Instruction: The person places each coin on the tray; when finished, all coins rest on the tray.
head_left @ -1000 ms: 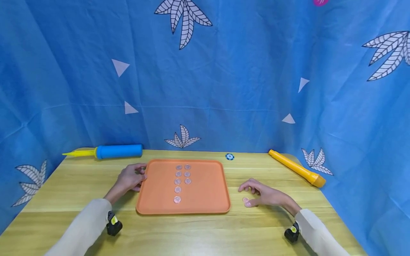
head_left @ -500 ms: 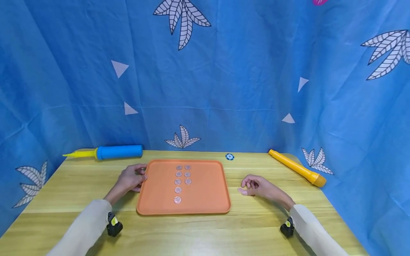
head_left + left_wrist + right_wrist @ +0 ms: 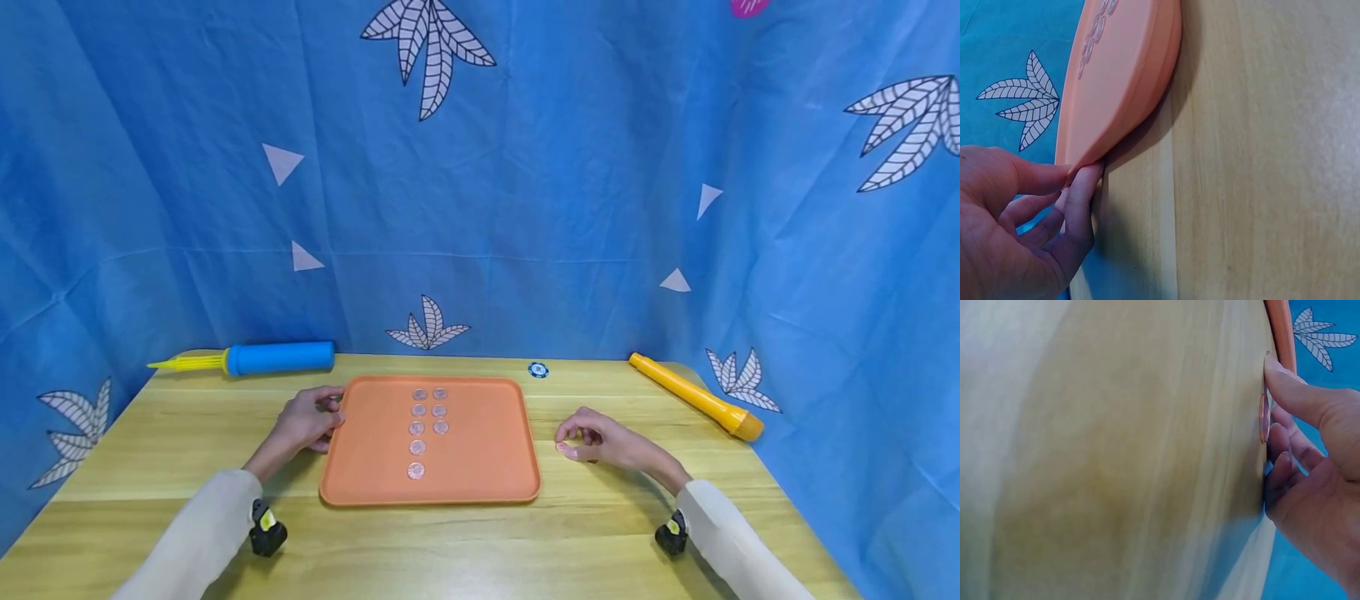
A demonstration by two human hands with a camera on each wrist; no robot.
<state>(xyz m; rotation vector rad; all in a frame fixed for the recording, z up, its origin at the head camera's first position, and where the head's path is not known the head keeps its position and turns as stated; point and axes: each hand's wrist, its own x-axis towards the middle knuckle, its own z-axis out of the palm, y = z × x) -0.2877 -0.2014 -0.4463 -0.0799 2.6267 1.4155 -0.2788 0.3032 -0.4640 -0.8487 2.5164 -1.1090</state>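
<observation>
My left hand (image 3: 303, 421) pinches the left rim of an orange tray (image 3: 375, 475); the left wrist view shows the thumb above the rim and a finger beneath. Two columns of shiny coins (image 3: 416, 471) lie on this tray, the left column longer. To the right of the tray, my right hand (image 3: 600, 442) is low over the table, thumb and index finger pinching a coin (image 3: 561, 447) at their tips. Another copper-coloured coin (image 3: 1264, 419) shows under the same hand in the right wrist view, close to the wood, behind the thumb.
A blue and yellow hand pump (image 3: 277, 357) lies at the back left of the wooden table (image 3: 465, 550). Behind the tray's right corner is a blue and white poker chip (image 3: 538, 370). At the back right lies a yellow-orange toy microphone (image 3: 697, 396). Blue cloth (image 3: 480, 167) hangs behind.
The right hand has moved slightly left and away from me, and its spread thumb and index finger have come together on a coin. The left hand and tray have stayed put.
</observation>
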